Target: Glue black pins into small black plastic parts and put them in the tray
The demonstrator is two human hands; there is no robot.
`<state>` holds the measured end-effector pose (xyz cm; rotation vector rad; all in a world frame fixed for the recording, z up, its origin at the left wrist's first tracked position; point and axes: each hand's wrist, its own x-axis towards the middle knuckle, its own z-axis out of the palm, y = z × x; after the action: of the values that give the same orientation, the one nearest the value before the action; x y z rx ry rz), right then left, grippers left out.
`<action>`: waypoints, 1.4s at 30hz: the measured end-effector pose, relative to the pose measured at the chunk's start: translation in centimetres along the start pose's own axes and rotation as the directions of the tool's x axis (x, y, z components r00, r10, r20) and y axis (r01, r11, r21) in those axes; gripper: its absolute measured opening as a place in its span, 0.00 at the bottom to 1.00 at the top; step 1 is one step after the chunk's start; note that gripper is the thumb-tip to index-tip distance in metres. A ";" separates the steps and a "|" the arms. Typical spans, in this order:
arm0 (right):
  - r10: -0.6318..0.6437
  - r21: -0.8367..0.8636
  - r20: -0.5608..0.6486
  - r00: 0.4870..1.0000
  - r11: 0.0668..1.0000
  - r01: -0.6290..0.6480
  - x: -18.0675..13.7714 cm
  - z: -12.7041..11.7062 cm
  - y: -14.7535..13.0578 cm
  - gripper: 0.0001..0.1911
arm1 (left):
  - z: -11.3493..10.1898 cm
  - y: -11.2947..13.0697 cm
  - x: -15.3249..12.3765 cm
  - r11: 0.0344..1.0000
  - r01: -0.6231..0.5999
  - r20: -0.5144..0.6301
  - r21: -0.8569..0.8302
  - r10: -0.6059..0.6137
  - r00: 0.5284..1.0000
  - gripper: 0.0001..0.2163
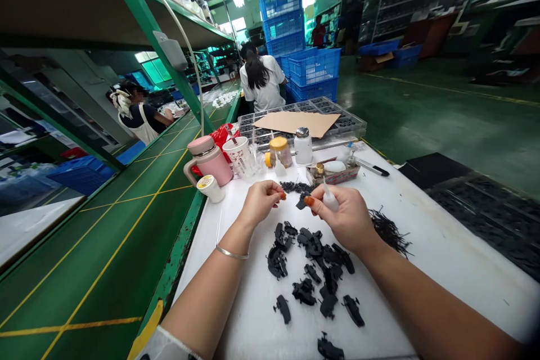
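Note:
My right hand (348, 214) is closed around a small white squeeze bottle (330, 201) with a thin nozzle pointing up. Its thumb and fingertip also pinch a black plastic part (301, 201). To the left of that part, my left hand (264, 201) is pinched shut; whatever its fingertips hold is too small to make out. Behind both hands lies a heap of tiny black pieces (291, 186). Nearer to me, several curved black plastic parts (312, 243) are scattered over the white tabletop (242, 315). A pile of thin black sticks (387, 230) is right of my right hand.
A pink thermos (213, 163), patterned cup (238, 154), yellow-lidded jar (281, 152) and white pump bottle (302, 146) stand behind. A small box (348, 175) holds bottles near a utility knife (371, 166). Cardboard (295, 121) covers compartment trays. A green conveyor (105, 259) runs left; co-workers sit farther off.

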<state>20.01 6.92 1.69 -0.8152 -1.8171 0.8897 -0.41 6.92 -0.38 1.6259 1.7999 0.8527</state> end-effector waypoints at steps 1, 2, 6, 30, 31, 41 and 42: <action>-0.001 -0.005 0.012 1.000 1.000 0.001 -0.1 0.1 -0.1 0.16 | -0.3 0.2 -0.7 0.987 0.029 0.017 -0.156 -0.027 1.000 0.09; -0.002 -0.010 0.026 1.000 1.000 0.002 -0.3 0.2 -0.2 0.16 | -0.5 0.3 -1.4 0.940 0.064 0.033 -0.337 -0.056 0.998 0.10; -0.020 -0.002 0.098 0.995 1.000 0.020 -0.8 0.5 -0.8 0.16 | -0.5 1.0 -4.2 0.538 0.182 0.108 -0.823 -0.166 0.980 0.13; -0.026 0.109 0.219 0.975 0.994 0.002 -1.6 1.4 -1.4 0.15 | 1.2 1.5 -7.2 0.011 0.245 0.244 -0.969 -0.057 0.968 0.14; -0.026 0.108 0.220 0.975 0.994 0.002 -1.6 1.4 -1.4 0.15 | 1.3 1.5 -7.2 0.011 0.246 0.245 -0.969 -0.049 0.968 0.13; -0.148 -0.016 0.206 0.967 0.988 0.154 -1.5 1.3 -1.7 0.12 | 1.6 1.4 -7.3 0.060 0.247 0.245 -0.967 -0.037 0.969 0.12; -0.168 -0.022 0.201 0.965 0.984 0.176 -1.5 1.3 -1.7 0.11 | 1.6 1.4 -7.3 0.068 0.249 0.247 -0.966 -0.039 0.968 0.13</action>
<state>19.09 4.53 2.11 -0.5984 -2.0514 0.8482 2.45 -0.11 -0.41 0.4661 0.6942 1.3597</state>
